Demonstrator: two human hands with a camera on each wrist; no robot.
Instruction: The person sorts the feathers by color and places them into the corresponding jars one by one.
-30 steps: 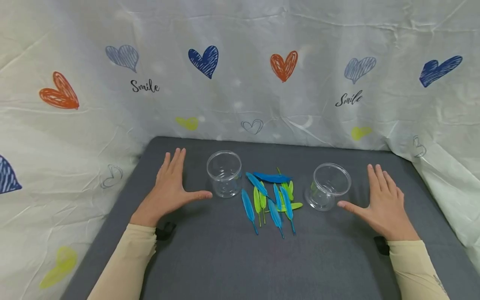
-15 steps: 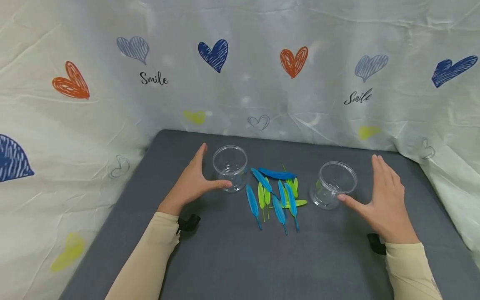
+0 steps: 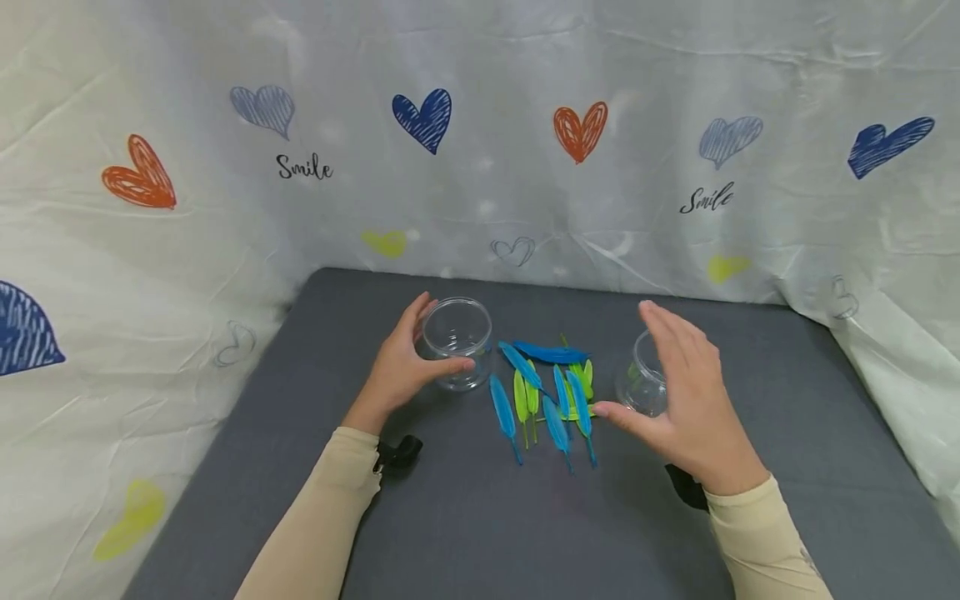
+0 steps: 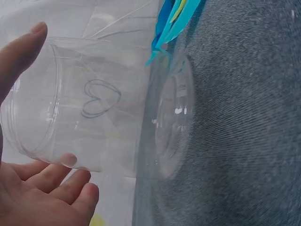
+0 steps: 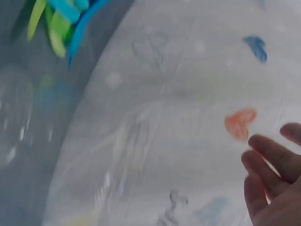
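Observation:
Two clear plastic jars stand upright on the grey cloth. My left hand (image 3: 408,358) reaches around the left jar (image 3: 457,329), thumb before it and fingers at its far side. In the left wrist view, the fingers (image 4: 77,188) are loosely bent by the jar's wall (image 4: 101,99); firm contact cannot be told. My right hand (image 3: 686,400), fingers extended and thumb spread, is in front of the right jar (image 3: 641,387), hiding part of it, and holds nothing. Blue feathers (image 3: 501,408) and green feathers (image 3: 521,396) lie between the jars, several overlapping.
A grey cloth (image 3: 540,533) covers the table. Behind and at the left hangs a white curtain (image 3: 480,50) printed with hearts and "Smile". Its lower edge meets the table's far edge. A dark strap (image 3: 401,452) shows at the left wrist.
My left hand has moved right, from beside the left jar to around it. My right hand has moved left in front of the right jar. Jars and feathers keep their places.

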